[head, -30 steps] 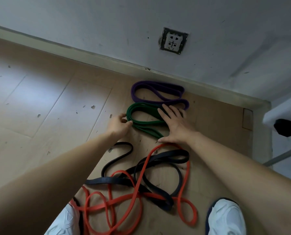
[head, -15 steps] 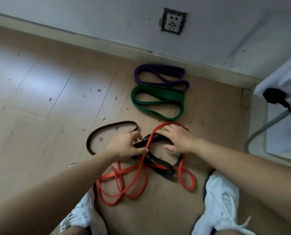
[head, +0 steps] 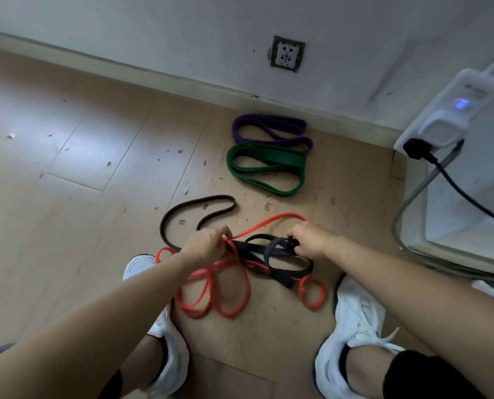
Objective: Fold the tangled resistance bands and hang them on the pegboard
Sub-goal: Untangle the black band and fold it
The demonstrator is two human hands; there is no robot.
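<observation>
I see a wood-look floor (head: 67,197) with soft sheen at nine o'clock, matt rubbery purple band (head: 268,121) and green band (head: 280,161) at twelve, matt red band (head: 268,222) and black band (head: 268,250), scuffed matt wall (head: 153,33), smooth white plastic box (head: 453,116) at two

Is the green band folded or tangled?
Folded: the green band lies in flat, stacked loops beside the purple band.

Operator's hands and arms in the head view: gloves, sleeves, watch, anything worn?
Nothing worn. Left hand and right hand: no gloves, no rings or markings visible. Forearms uncovered to the frame edge: no sleeves, watch, wristband or cables.
</observation>
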